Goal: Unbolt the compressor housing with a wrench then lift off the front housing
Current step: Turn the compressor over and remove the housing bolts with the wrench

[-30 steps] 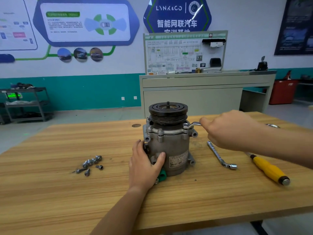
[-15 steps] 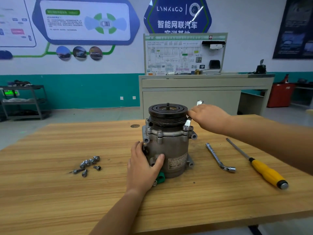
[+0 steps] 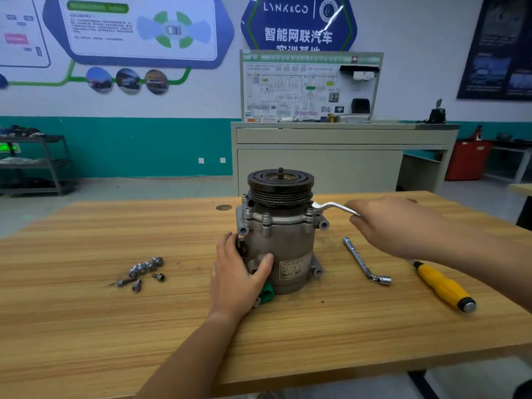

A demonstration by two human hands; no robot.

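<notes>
Gripping the compressor (image 3: 283,243) low on its grey body, left hand (image 3: 237,276) wrapped around it | compressor mid-table (image 3: 86,326), long axis vertical, black pulley up, bolted flange beneath | right hand (image 3: 383,226) closed on wrench (image 3: 335,208), handle pointing right, head at flange's right rear.
</notes>
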